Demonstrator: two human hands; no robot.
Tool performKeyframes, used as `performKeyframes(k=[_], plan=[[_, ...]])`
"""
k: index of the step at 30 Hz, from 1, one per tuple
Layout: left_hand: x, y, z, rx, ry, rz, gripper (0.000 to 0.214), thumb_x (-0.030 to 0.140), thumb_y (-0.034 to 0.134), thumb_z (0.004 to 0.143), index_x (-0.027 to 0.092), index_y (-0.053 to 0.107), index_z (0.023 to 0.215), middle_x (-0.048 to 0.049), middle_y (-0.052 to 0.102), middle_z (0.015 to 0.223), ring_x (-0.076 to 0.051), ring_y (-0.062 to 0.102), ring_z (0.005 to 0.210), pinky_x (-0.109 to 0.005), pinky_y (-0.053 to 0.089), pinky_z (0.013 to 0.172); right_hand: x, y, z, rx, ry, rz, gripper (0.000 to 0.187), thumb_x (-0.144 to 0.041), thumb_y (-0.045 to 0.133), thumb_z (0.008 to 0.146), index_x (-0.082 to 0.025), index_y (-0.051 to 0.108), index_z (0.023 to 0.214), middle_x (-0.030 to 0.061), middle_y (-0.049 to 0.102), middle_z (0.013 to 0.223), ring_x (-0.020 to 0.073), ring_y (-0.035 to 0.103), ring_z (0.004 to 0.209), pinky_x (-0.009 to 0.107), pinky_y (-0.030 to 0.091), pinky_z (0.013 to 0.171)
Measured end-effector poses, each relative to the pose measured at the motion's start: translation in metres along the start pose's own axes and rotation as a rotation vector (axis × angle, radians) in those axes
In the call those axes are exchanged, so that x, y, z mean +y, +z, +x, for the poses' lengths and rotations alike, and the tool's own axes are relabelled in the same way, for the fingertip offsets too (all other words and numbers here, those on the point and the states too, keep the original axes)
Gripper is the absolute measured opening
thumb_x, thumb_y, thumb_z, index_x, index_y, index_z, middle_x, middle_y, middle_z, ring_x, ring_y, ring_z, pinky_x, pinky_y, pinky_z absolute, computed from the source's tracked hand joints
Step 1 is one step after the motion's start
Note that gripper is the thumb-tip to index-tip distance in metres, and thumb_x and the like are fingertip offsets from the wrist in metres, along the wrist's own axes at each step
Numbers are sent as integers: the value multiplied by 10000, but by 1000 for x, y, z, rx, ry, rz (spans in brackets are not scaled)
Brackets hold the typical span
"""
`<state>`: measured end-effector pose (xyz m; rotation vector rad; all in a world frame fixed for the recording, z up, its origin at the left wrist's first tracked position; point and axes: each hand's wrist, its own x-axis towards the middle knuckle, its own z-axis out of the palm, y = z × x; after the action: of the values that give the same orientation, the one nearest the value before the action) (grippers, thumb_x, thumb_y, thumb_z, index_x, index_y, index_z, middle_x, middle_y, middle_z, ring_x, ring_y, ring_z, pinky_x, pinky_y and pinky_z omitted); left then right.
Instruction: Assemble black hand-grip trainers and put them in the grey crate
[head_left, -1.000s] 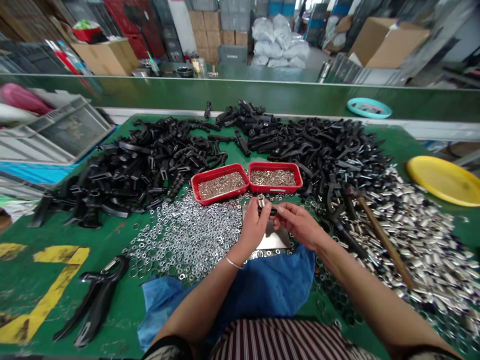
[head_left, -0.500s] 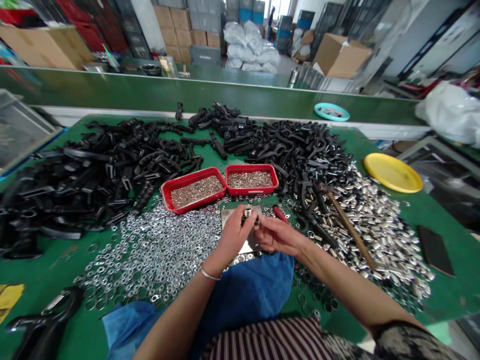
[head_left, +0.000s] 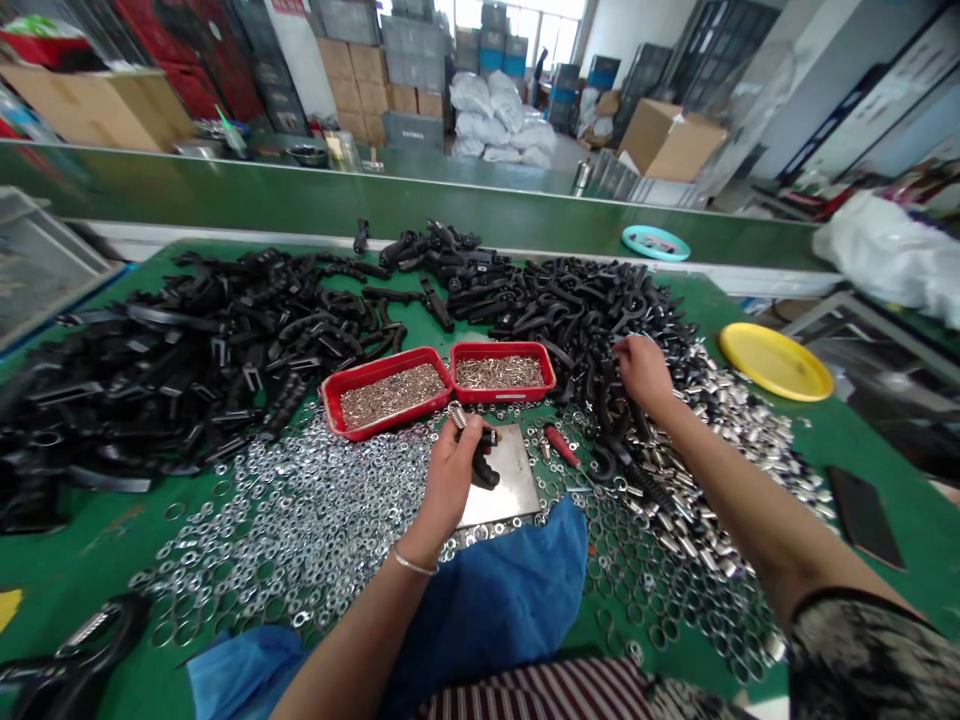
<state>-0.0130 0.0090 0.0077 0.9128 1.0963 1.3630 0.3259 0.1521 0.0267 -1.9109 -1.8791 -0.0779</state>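
My left hand [head_left: 450, 475] is closed round a small black plastic handle [head_left: 484, 468] with a shiny metal sleeve [head_left: 457, 415] sticking up at its top. It is held just above the left part of a flat metal plate [head_left: 514, 475]. My right hand [head_left: 645, 375] reaches out to the pile of black plastic parts [head_left: 562, 300] at the right. Its fingers are curled together there, and what they pinch is hidden. Beneath that forearm lies a heap of silvery metal sleeves [head_left: 739, 410]. A red-handled screwdriver [head_left: 561, 444] rests right of the plate.
Two red trays [head_left: 386, 425] of small metal pins stand behind the plate. Loose nuts and rings [head_left: 315, 520] spread to the left. Black handles [head_left: 172, 350] are heaped at far left. A yellow lid [head_left: 776, 360], a dark phone [head_left: 866, 515] and a blue cloth [head_left: 510, 590] also lie around.
My right hand has left the plate and moved right and away to the black parts. My left hand keeps its hold, now tilted and a little further left. The wooden-handled hammer is no longer visible.
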Motion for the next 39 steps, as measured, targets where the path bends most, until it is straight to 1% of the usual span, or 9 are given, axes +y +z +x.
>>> performKeyframes(k=[5,12,17,20,23,25,30,36,39], plan=[[0,-1,5,-2,-68,-169,324,509,640,898,187,628,935,-23,668,862,-129,592,724,-250,459,692,14,0,40,41,68,-73,293,-148,437,859,-115,673,1029,166,713,1003,276,623,931,374,455,853],[-3,-1,6,-36,-129,-167,331,511,667,876,187,613,923,-11,645,840,-123,573,722,-243,456,690,26,13,63,-5,44,-186,302,-104,448,867,-106,670,1072,179,670,1088,269,576,1029,355,418,904],[-3,-2,6,-58,-145,-172,306,488,648,903,185,620,938,-8,632,864,-117,569,747,-232,453,703,62,-6,51,0,171,-314,288,-88,436,872,-41,644,1066,242,642,1049,296,570,978,380,423,838],[-3,0,5,-62,-165,-191,304,481,657,899,182,628,941,-13,639,882,-113,568,747,-228,455,704,83,-17,32,-56,175,-352,231,-148,469,901,-84,648,1032,196,659,985,271,584,895,360,436,790],[-6,3,2,-98,-198,-184,317,497,658,892,183,638,936,-16,648,869,-121,576,748,-235,466,704,92,-14,14,-149,132,-375,135,-190,566,869,-129,652,953,141,656,922,247,587,859,336,448,775],[-8,5,-1,-127,-207,-145,335,514,665,881,183,648,927,-21,657,856,-130,586,748,-244,478,712,91,-7,5,-182,99,-396,145,-197,606,847,-134,637,974,139,647,960,250,586,904,337,456,793],[-14,8,-4,-158,-207,-91,366,538,675,864,178,654,929,-34,681,858,-134,598,714,-256,493,697,74,0,-2,-196,6,-449,293,-179,610,858,-108,557,1138,229,598,1148,309,555,1047,383,447,824],[-10,7,0,-73,-219,-261,344,485,727,829,170,614,909,-17,662,841,-114,586,685,-243,471,657,60,-29,3,-317,-152,-370,303,-116,732,721,-167,604,991,157,657,997,277,583,992,336,421,816],[-6,4,5,-20,-223,-392,341,445,762,793,164,590,879,-12,643,805,-112,582,680,-242,463,648,46,-38,-1,-274,-145,-307,150,-147,663,804,-142,599,940,207,659,962,289,601,949,368,425,786]])
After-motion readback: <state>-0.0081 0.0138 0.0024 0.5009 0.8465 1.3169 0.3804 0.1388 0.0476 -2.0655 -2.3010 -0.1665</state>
